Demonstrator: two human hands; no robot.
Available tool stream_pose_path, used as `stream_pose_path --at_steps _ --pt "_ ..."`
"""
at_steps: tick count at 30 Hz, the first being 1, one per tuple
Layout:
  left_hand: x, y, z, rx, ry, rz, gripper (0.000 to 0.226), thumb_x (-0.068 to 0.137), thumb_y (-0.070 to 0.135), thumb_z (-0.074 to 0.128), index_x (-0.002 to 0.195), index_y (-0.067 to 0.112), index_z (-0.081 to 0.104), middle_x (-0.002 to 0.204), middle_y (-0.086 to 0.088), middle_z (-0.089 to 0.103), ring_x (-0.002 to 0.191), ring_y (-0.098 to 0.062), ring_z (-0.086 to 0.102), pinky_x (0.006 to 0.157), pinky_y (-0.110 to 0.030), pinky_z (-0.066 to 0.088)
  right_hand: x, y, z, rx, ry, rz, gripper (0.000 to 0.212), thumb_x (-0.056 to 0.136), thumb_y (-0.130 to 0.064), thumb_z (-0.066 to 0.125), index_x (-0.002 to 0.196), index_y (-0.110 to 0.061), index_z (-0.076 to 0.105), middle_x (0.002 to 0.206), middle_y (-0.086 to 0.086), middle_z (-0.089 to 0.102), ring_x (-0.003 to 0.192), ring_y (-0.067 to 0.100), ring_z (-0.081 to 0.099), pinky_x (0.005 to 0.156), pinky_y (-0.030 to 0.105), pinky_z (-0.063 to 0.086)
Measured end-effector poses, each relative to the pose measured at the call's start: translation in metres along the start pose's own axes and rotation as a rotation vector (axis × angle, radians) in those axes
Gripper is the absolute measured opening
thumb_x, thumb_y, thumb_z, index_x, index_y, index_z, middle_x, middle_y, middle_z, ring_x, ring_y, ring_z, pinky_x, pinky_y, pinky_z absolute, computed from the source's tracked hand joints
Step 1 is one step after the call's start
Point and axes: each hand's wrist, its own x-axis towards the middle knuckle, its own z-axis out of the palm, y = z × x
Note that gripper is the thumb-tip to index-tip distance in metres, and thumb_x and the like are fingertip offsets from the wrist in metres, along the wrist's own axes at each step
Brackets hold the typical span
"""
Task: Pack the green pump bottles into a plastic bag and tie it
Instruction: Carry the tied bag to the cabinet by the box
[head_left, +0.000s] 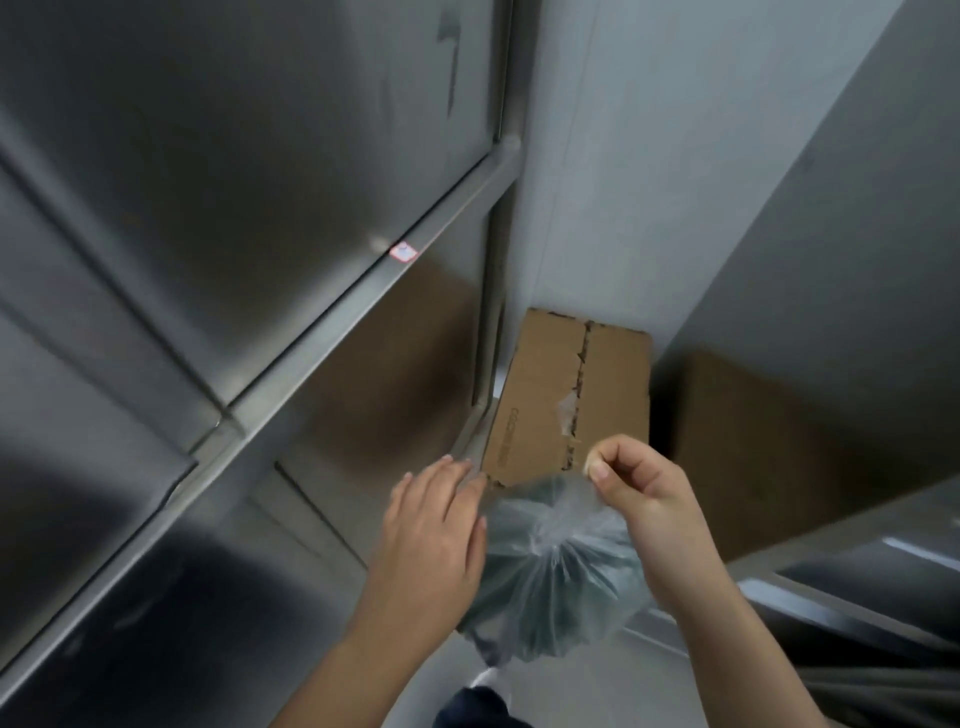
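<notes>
A clear plastic bag (550, 587) with dark green shapes inside hangs low in the middle of the view. Its top is gathered into a bunch. My right hand (644, 499) pinches the upper plastic between thumb and fingers, just right of the bunch. My left hand (436, 525) lies flat with fingers stretched, resting against the bag's left side. The pump bottles inside show only as a blurred green mass; I cannot make out single bottles.
A closed cardboard box (566, 395) stands on the floor just beyond the bag, against a white wall. Stainless steel cabinet fronts (208, 260) fill the left. A steel counter edge (852, 592) runs at the lower right. A shoe tip (483, 680) shows below.
</notes>
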Motion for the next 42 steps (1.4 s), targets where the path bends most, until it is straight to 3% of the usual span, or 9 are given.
stream_pose_path --at_steps 3,9,16,19,24,34,39,42 --pt "0.030 -0.005 0.012 -0.017 -0.018 0.000 0.034 0.085 0.024 0.039 0.108 0.011 0.060 0.112 -0.007 0.063 0.111 -0.022 0.054 0.093 -0.048 0.046 0.032 0.000 -0.012 -0.009 0.040 0.004 0.026 0.087 -0.002 0.048 0.066 -0.015 0.053 0.065 -0.002 0.050 0.061 0.004 0.046 0.060 0.014 0.042" --pt "0.095 -0.011 0.037 -0.050 0.011 0.051 0.033 0.083 0.024 0.041 0.109 0.011 0.058 0.112 -0.008 0.063 0.113 -0.018 0.045 0.093 -0.048 0.045 0.096 0.003 -0.039 -0.067 0.142 -0.081 0.029 0.087 0.000 0.049 0.064 -0.018 0.051 0.062 -0.005 0.047 0.056 0.000 0.042 0.055 0.007 0.036" --pt "0.179 -0.010 0.061 -0.051 -0.002 0.077 0.038 0.084 0.026 0.039 0.107 0.008 0.062 0.111 -0.009 0.064 0.109 -0.026 0.058 0.093 -0.047 0.043 0.181 0.011 -0.067 -0.162 0.233 -0.145 0.027 0.087 -0.001 0.050 0.067 -0.019 0.051 0.065 -0.006 0.047 0.058 -0.004 0.043 0.057 0.008 0.036" --pt "0.217 -0.011 0.076 -0.052 -0.048 0.095 0.039 0.085 0.027 0.039 0.109 0.007 0.062 0.112 -0.009 0.064 0.110 -0.026 0.058 0.095 -0.047 0.043 0.214 0.017 -0.073 -0.171 0.221 -0.148 0.027 0.087 0.000 0.050 0.067 -0.018 0.050 0.065 -0.006 0.047 0.058 -0.004 0.043 0.060 0.009 0.038" --pt "0.275 -0.021 0.099 -0.073 -0.081 0.044 0.030 0.083 0.014 0.059 0.112 0.007 0.061 0.115 -0.010 0.063 0.114 -0.027 0.056 0.097 -0.049 0.043 0.271 0.030 -0.085 -0.212 0.178 -0.096 0.031 0.087 -0.003 0.051 0.065 -0.024 0.050 0.065 -0.008 0.048 0.060 -0.001 0.044 0.064 0.022 0.037" --pt "0.361 -0.039 0.141 -0.090 -0.114 -0.016 0.032 0.082 0.013 0.062 0.114 0.008 0.061 0.118 -0.009 0.062 0.116 -0.026 0.054 0.099 -0.047 0.039 0.379 0.052 -0.103 -0.132 0.128 -0.103 0.031 0.087 0.001 0.051 0.068 -0.023 0.051 0.066 -0.005 0.048 0.062 0.002 0.044 0.059 0.016 0.036" --pt "0.394 -0.043 0.157 -0.086 -0.104 0.000 0.031 0.083 0.014 0.058 0.114 0.008 0.060 0.117 -0.010 0.062 0.114 -0.027 0.055 0.099 -0.047 0.038 0.433 0.055 -0.110 -0.130 0.088 -0.103 0.020 0.081 -0.010 0.050 0.066 -0.023 0.049 0.064 -0.004 0.045 0.056 -0.004 0.042 0.057 0.011 0.033" --pt "0.409 -0.045 0.163 -0.092 -0.074 0.004 0.030 0.082 0.013 0.062 0.112 0.007 0.062 0.114 -0.010 0.064 0.112 -0.027 0.057 0.097 -0.048 0.040 0.462 0.063 -0.119 -0.154 0.104 -0.088 0.031 0.086 0.004 0.050 0.066 -0.020 0.049 0.064 -0.003 0.044 0.054 -0.007 0.043 0.057 0.010 0.033"
